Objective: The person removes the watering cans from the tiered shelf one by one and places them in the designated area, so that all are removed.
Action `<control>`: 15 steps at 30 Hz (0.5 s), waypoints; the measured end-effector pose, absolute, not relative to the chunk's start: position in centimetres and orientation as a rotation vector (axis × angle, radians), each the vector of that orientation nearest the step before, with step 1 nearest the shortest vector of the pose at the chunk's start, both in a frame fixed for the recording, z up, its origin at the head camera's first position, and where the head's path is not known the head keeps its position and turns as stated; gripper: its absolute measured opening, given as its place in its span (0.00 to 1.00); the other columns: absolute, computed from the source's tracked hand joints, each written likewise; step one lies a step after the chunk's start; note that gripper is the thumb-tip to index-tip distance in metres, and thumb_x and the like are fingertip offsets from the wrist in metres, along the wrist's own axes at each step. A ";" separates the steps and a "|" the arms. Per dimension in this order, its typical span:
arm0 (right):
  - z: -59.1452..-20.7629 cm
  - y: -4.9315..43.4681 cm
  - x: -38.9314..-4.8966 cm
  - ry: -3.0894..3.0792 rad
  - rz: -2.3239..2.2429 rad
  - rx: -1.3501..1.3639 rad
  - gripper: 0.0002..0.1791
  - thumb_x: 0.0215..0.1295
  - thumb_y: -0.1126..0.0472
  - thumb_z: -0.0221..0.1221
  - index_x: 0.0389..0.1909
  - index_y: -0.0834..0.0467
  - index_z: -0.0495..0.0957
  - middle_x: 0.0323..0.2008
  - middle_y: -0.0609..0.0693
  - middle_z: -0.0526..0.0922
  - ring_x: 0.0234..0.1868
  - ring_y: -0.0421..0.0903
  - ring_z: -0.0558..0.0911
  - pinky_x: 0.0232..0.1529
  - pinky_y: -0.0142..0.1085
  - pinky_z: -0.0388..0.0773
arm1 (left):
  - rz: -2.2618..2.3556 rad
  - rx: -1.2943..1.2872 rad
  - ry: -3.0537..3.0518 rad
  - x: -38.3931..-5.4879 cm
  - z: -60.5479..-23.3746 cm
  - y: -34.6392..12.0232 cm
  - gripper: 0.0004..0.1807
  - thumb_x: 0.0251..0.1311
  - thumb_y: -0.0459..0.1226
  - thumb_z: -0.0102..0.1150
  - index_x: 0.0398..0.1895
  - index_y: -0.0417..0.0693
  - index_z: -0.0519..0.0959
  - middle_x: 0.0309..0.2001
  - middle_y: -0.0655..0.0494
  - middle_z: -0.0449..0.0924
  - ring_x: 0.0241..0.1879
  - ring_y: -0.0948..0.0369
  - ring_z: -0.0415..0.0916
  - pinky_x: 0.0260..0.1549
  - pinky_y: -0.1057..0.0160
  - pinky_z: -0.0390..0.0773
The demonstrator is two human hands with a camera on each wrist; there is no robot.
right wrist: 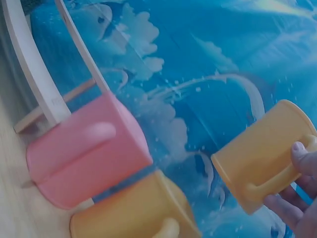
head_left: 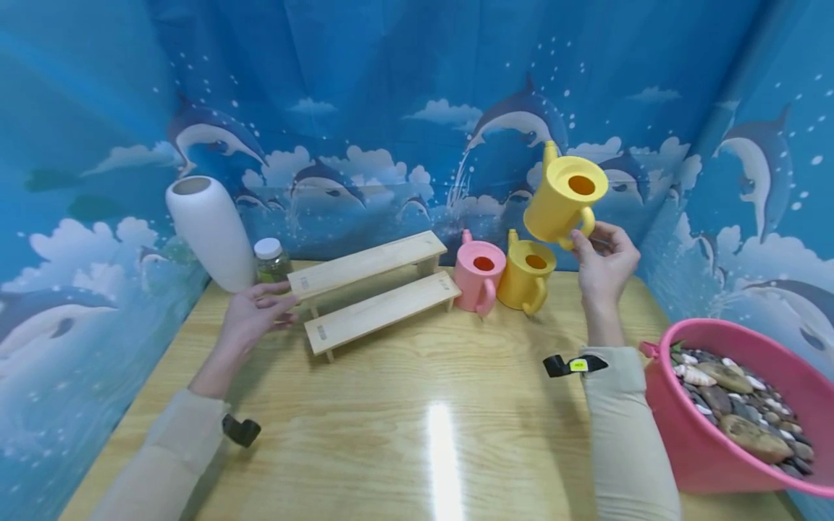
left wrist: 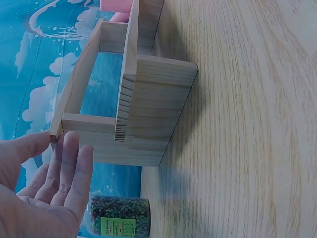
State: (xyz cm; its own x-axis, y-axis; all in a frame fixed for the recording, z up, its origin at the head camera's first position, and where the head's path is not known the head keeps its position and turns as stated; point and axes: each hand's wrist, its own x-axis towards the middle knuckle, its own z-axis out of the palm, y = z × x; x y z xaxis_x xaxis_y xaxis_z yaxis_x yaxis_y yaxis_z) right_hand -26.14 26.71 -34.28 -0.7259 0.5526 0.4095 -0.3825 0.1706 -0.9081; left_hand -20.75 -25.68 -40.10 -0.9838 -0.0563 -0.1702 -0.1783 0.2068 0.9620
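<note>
By its handle, my right hand [head_left: 606, 264] holds a yellow watering can [head_left: 565, 199] up in the air, its spout toward the back curtain. Below it, a second yellow watering can [head_left: 526, 276] and a pink watering can [head_left: 479, 276] stand side by side on the table. My left hand [head_left: 257, 315] is at the left end of a two-tier wooden shelf [head_left: 368, 264]. In the left wrist view the thumb and fingers [left wrist: 69, 158] pinch the upper board's end corner. The pink can stands against the shelf's right end.
A white vase [head_left: 211, 235] and a white-lidded jar [head_left: 270, 260] of small dark granules stand behind my left hand. At the right is a pink bucket [head_left: 684, 420] with stones and shells. Dolphin-printed curtains [head_left: 391, 94] enclose the wooden table [head_left: 365, 434] at the back and sides.
</note>
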 end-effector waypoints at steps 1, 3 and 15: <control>-34.5 27.0 -26.2 -1.719 1.646 -0.192 0.09 0.66 0.65 0.71 0.46 0.55 0.87 0.37 0.40 0.84 0.36 0.35 0.85 0.36 0.20 0.88 | 1.909 -0.233 2.359 -20.8 -40.1 -25.7 0.35 0.75 0.41 0.63 0.78 0.38 0.65 0.33 0.72 0.88 0.33 0.71 0.87 0.47 0.65 0.93; -34.9 27.6 -26.2 -1.688 1.655 -0.248 0.10 0.66 0.64 0.72 0.46 0.55 0.87 0.37 0.41 0.83 0.36 0.35 0.86 0.35 0.20 0.87 | 1.909 -0.235 2.357 -20.8 -40.1 -25.7 0.34 0.75 0.41 0.63 0.78 0.38 0.65 0.33 0.73 0.88 0.33 0.70 0.88 0.47 0.64 0.93; -37.6 30.1 -26.7 -1.660 1.616 -0.551 0.09 0.65 0.64 0.73 0.43 0.51 0.87 0.35 0.36 0.83 0.35 0.32 0.84 0.33 0.16 0.84 | 1.919 -0.235 2.352 -20.9 -40.3 -25.8 0.34 0.75 0.40 0.63 0.78 0.38 0.64 0.32 0.74 0.87 0.32 0.70 0.88 0.46 0.66 0.93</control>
State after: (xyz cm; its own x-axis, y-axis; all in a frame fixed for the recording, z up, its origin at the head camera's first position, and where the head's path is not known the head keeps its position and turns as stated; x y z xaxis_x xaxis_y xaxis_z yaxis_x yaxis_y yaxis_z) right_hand -26.66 30.09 -37.59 -0.6323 0.7458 0.2098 -0.1897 0.1136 -0.9753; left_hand -20.87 -25.80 -40.30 -0.9835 -0.0580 -0.1716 -0.1798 0.1954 0.9641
